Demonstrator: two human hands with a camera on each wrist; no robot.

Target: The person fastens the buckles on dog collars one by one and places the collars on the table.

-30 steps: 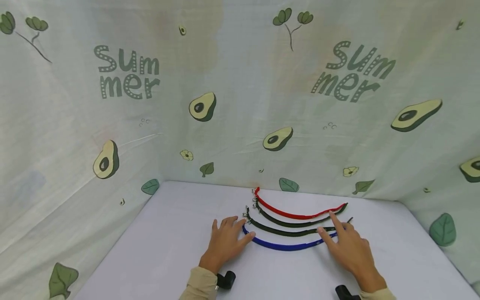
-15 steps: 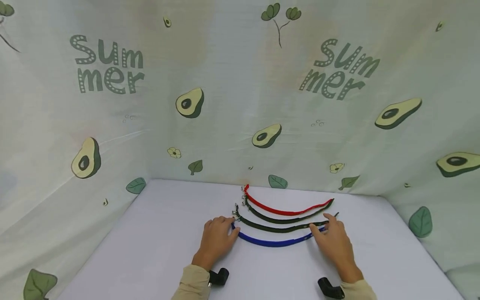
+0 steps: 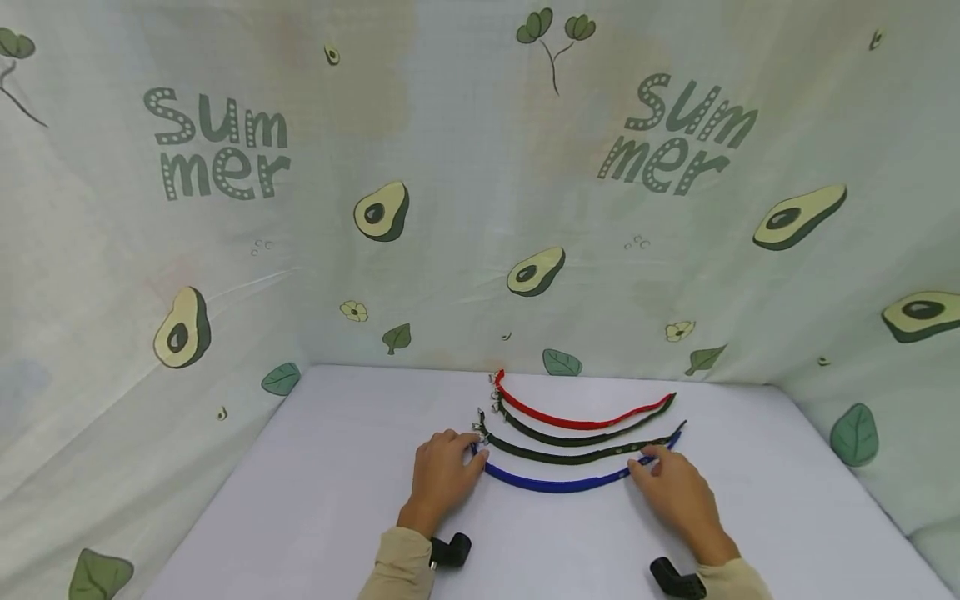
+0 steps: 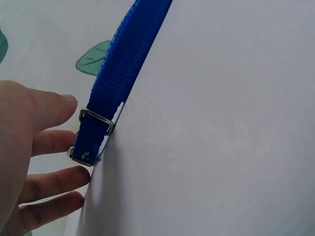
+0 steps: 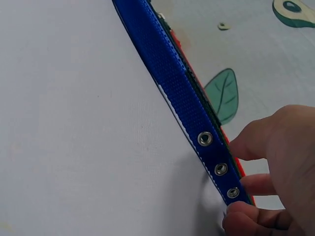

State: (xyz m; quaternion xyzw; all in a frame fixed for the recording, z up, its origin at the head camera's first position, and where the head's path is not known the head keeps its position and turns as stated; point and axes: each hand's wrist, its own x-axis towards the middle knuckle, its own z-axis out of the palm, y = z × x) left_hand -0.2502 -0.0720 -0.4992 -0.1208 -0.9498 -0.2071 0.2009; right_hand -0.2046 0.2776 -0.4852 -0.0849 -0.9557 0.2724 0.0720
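A blue buckled collar (image 3: 558, 485) lies in a curve across the white table, nearest of several similar collars. At its metal buckle (image 4: 91, 120) is my left hand (image 3: 442, 471), the thumb and relaxed fingers close around that end in the left wrist view. Toward the eyelet end, my right hand (image 3: 678, 492) has thumb and fingertips along the strap's edge, beside the metal eyelets (image 5: 221, 169). Behind the blue one lie a dark green collar (image 3: 562, 458), a second dark green collar (image 3: 577, 438) and a red collar (image 3: 570, 423), all curved alike.
The white table (image 3: 315, 517) ends at a printed cloth backdrop (image 3: 465, 167) with avocados and leaves. Black wrist devices sit at both sleeves: a left wrist camera (image 3: 452, 550) and a right wrist camera (image 3: 675, 577).
My right hand has drawn back from the red and green collars to the blue one, whose right end now lies near the green collar's tip. My left hand stays by the buckle; the head view shifted.
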